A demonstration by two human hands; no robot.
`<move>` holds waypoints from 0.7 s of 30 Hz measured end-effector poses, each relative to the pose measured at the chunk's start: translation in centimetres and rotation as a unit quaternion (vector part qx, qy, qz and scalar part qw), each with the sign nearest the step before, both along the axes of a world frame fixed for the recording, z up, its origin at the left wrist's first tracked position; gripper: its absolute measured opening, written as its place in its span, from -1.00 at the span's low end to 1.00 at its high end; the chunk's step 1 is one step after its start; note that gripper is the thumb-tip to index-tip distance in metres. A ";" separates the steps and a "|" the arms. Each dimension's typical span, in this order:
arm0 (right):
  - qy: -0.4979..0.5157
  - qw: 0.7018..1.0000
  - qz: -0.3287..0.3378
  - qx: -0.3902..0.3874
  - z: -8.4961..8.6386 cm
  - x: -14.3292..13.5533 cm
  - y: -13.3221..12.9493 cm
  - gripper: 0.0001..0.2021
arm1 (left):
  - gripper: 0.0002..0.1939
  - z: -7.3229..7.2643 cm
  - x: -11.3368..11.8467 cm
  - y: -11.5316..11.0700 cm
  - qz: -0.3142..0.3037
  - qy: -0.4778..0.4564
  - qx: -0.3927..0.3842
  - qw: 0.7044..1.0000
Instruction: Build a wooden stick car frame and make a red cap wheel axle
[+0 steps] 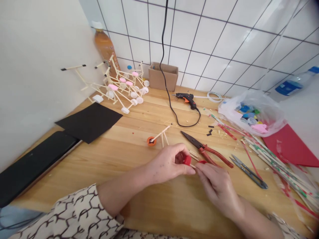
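Near the front middle of the table, my left hand [171, 162] is closed on a red bottle cap [186, 160]. My right hand [216, 181] pinches a short light wooden stick [193, 166], whose left end meets the cap. A second red cap [202, 162] shows just behind my right fingers, partly hidden. Beyond my left hand stands a small stick frame [162, 133] with an orange cap [151, 141] at its left end. Red-handled pliers [205, 147] lie just behind my hands, beside a few loose sticks.
Several stick models [119, 86] with caps stand back left by a bottle [104, 44]. A corded glue gun [185, 98] lies near a cardboard box [163, 77]. Thread snips [249, 172], wrapped sticks [281, 162] and a bag of caps [251, 114] are right; black sheet [91, 121] left.
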State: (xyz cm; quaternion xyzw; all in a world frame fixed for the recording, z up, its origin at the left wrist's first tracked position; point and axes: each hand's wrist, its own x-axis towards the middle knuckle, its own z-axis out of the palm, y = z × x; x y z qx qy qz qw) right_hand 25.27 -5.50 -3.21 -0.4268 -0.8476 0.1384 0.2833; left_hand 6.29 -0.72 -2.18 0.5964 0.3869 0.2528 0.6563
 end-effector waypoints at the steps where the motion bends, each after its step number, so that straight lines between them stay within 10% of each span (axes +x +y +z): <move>1: 0.003 1.000 -0.002 -0.021 0.1 0.1 0.1 -0.87 | -0.71 0.1 -0.1 0.1 -0.009 0.027 0.027 0.999; 7: -0.021 0.995 -0.003 -0.096 0.6 0.2 0.3 -0.78 | -0.64 0.2 -0.5 0.3 -0.033 0.091 0.242 0.966; 16: -0.010 0.993 -0.083 -0.082 2.7 4.1 1.9 -0.87 | -0.88 0.3 -0.4 -0.2 -0.089 0.235 0.286 0.925; 21: -0.140 0.987 0.001 -0.075 2.4 4.4 2.0 -0.82 | -0.93 -0.2 -0.4 -0.5 -0.121 0.295 0.337 0.886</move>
